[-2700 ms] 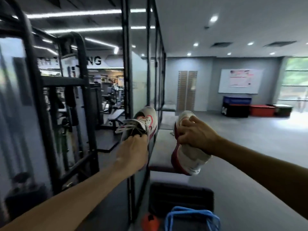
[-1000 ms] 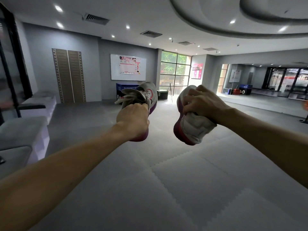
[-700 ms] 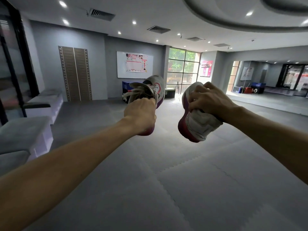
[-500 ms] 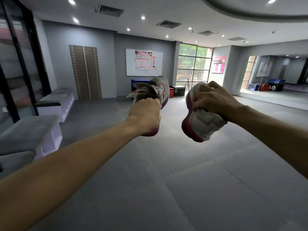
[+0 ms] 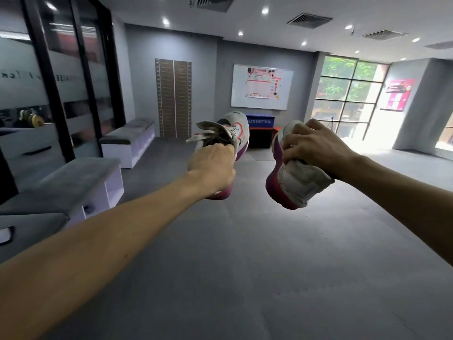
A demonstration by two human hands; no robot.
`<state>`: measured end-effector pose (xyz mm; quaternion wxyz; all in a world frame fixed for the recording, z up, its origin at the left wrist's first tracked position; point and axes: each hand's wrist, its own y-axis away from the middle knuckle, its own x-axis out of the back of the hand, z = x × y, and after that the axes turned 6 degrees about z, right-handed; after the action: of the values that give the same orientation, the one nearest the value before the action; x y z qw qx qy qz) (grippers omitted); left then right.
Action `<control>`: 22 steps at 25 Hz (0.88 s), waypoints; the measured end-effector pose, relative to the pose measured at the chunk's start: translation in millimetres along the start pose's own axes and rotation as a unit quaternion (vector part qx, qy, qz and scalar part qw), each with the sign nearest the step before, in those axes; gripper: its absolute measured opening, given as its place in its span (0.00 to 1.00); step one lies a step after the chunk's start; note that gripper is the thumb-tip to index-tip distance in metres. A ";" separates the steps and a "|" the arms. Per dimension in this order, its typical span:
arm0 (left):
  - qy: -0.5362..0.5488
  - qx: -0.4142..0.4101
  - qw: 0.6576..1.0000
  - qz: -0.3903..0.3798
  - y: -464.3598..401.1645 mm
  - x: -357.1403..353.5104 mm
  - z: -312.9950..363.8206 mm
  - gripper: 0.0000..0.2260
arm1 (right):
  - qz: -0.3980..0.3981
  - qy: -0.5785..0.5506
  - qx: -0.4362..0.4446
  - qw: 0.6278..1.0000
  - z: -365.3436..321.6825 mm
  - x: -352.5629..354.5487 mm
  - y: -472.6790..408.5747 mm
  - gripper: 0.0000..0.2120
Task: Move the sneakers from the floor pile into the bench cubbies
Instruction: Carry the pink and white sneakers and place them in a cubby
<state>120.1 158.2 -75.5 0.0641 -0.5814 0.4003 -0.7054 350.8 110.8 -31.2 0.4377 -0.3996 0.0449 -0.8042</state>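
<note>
Above floor | left hand [image 5: 211,168] grips one sneaker [image 5: 234,133] | right hand [image 5: 311,146] grips other sneaker [image 5: 294,182] (apart)

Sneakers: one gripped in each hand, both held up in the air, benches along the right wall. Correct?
Not quite. The head view shows the benches along the left wall. The rest holds: left hand grips one sneaker, right hand grips the other sneaker, both airborne.

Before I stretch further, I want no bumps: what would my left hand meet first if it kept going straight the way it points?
Nothing close: beyond the left hand and its sneaker lies open floor, then likely the blue soft box at the far wall, though depth is unclear.
</note>
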 end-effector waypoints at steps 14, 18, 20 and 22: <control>-0.042 0.036 0.998 0.010 -272.4 -218.5 -117.6 0.09 | -0.009 -0.024 0.008 1.000 163.2 -324.0 -183.1 0.14; -0.072 0.067 0.995 0.008 -337.1 -282.0 -160.6 0.09 | -0.002 -0.049 0.029 0.998 193.6 -421.7 -243.4 0.15; -0.096 0.092 0.991 0.002 -361.3 -313.1 -183.1 0.09 | 0.018 -0.065 0.051 0.996 205.8 -468.7 -276.3 0.15; -0.120 0.124 0.985 -0.009 -381.8 -342.9 -205.4 0.09 | 0.049 -0.078 0.077 0.993 217.6 -514.7 -311.7 0.16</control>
<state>192.5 705.7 -95.9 0.1772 -0.6525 0.2938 -0.6757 444.1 743.0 -63.0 0.5081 -0.4234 -0.0324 -0.7493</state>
